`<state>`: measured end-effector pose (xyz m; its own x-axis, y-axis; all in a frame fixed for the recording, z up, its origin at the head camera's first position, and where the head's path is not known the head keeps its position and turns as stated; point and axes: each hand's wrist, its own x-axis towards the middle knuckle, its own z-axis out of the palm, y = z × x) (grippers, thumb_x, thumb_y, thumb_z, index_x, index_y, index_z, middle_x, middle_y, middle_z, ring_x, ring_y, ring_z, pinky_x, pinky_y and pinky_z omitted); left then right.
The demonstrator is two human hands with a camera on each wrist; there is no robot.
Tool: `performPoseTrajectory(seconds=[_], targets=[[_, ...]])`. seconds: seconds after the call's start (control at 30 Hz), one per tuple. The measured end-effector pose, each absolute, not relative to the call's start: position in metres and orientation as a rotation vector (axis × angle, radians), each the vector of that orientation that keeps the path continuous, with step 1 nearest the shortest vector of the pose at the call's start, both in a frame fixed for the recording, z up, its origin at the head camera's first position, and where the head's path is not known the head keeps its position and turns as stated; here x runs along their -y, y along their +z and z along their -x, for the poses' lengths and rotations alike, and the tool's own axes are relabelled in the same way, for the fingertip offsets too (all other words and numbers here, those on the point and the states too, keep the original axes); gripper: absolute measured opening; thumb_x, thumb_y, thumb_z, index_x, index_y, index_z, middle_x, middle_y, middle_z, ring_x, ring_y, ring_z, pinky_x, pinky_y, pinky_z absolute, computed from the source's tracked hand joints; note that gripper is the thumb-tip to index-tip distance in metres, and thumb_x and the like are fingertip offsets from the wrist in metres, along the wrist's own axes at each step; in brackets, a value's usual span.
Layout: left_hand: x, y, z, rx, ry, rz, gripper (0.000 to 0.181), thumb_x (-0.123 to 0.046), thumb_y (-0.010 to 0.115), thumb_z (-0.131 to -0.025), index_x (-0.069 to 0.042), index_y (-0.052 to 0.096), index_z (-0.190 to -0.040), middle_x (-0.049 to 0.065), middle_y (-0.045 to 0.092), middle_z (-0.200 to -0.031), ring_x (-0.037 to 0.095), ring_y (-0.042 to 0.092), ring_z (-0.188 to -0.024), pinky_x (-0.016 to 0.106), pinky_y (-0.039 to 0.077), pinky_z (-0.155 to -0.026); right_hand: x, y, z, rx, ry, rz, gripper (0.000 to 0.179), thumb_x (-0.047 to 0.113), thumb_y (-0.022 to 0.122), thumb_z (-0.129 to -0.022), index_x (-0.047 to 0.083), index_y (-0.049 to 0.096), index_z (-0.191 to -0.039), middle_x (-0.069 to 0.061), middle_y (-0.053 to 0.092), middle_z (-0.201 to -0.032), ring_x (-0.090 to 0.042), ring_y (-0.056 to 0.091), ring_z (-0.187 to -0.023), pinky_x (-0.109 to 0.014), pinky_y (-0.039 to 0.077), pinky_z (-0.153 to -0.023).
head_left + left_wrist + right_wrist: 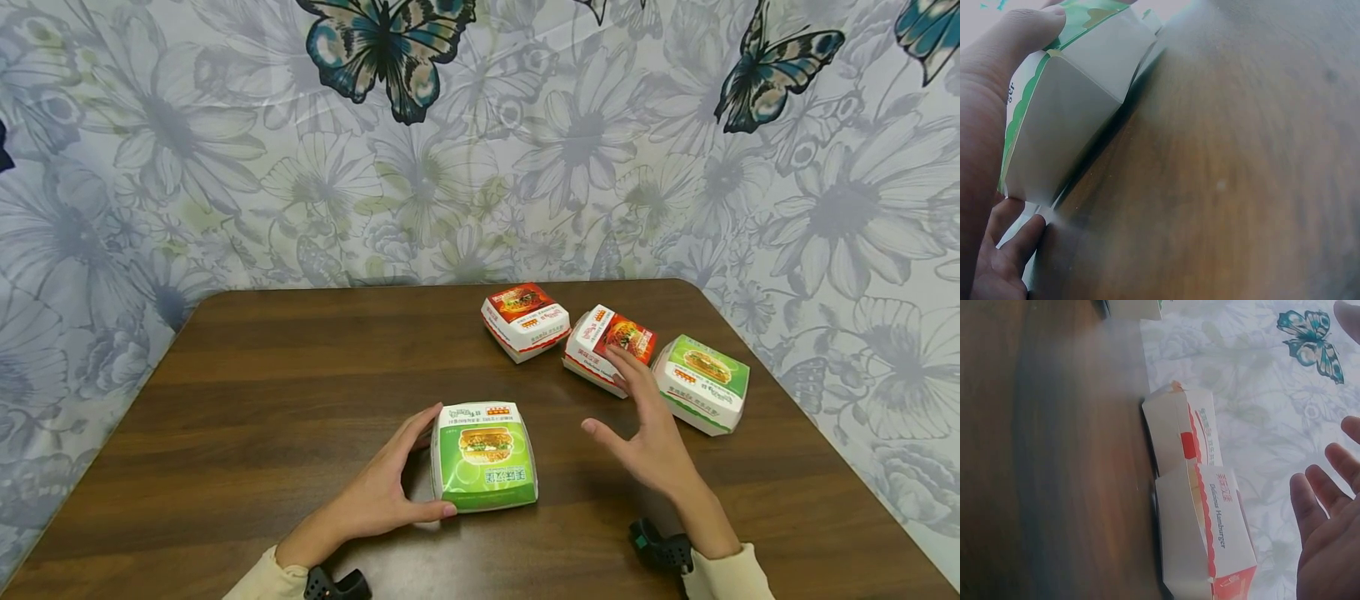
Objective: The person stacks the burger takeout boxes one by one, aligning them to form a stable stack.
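Note:
In the head view my left hand [375, 496] grips the left side of a green-and-white hamburger box [486, 457], thumb at its front corner and fingers at its back corner. This box lies on the table in front of me. The left wrist view shows the thumb [1029, 31] over an edge of the box's white side [1063, 131]. My right hand [654, 433] holds nothing, its fingers spread. It overlaps a red-and-white hamburger box [587, 354] in the head view, while the right wrist view shows the fingers apart from that box [1185, 531].
Another red-and-white box [527, 321] sits at the back of the brown wooden table [262, 400]. A second green-and-white box [708, 387] stands at the right, close beside the middle red one. Behind the table hangs a flowered cloth with butterflies [386, 50].

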<state>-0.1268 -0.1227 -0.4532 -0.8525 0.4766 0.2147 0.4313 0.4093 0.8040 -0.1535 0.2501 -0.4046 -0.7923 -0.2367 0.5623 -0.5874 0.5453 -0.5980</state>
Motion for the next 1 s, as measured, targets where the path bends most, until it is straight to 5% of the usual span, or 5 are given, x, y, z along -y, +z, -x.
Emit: performPoseTrajectory(seconds=[0.33, 0.6, 1.0], targets=[[0.123, -0.453, 0.127, -2.591, 1.451, -0.824, 0.115, -0.049, 0.09, -0.077, -0.023, 0.022, -0.165, -0.003, 0.032, -0.163, 0.019, 0.051, -0.136, 0.047, 0.045, -0.112, -0.257, -0.405, 0.155, 2.336, 1.121, -0.6, 0.095, -0.003, 0.085, -0.078, 0.017, 0.039, -0.159, -0.012, 0.037, -0.161, -0.006, 0.033, -0.148, -0.017, 0.033, -0.117], [0.123, -0.453, 0.126, -2.6, 1.45, -0.823, 0.114, -0.05, 0.09, -0.076, -0.036, 0.019, -0.164, -0.003, 0.034, -0.162, 0.019, 0.05, -0.137, 0.049, 0.045, -0.111, -0.262, -0.401, 0.153, 2.331, 1.112, -0.523, 0.096, -0.004, 0.085, -0.078, 0.021, 0.039, -0.159, -0.008, 0.037, -0.161, 0.001, 0.035, -0.144, -0.012, 0.035, -0.112], [0.124, -0.454, 0.126, -2.586, 1.451, -0.837, 0.112, -0.051, 0.088, -0.079, -0.035, 0.017, -0.164, -0.004, 0.03, -0.164, 0.017, 0.048, -0.139, 0.044, 0.045, -0.112, -0.269, -0.405, 0.155, 2.326, 1.07, -0.454, 0.094, 0.0, 0.085, -0.08, 0.019, 0.039, -0.16, -0.013, 0.037, -0.161, -0.002, 0.033, -0.146, -0.008, 0.031, -0.111]])
